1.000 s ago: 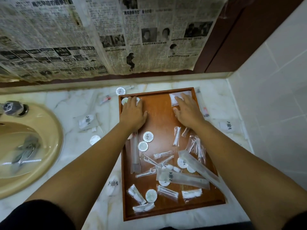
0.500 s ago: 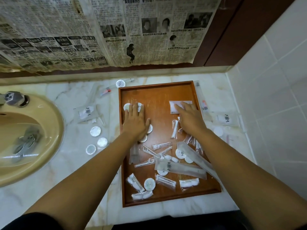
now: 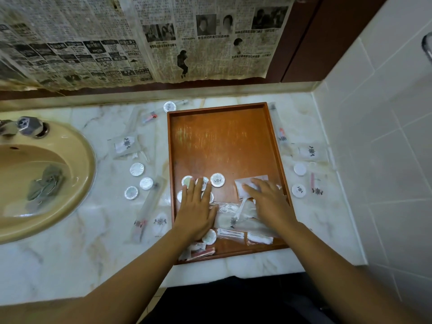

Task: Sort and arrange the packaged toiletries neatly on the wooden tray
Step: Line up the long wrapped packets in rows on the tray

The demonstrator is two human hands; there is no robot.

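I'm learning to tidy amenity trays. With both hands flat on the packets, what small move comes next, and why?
Probably lift the left hand and line up the round packets beneath it in a row toward the tray's bare far half. Everything is crowded at the near end, while the right hand pins the flat sachet.

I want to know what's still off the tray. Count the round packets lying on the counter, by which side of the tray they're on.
Round packets left of the wooden tray: 3
Behind it: 1
Right of it: 2
Total: 6
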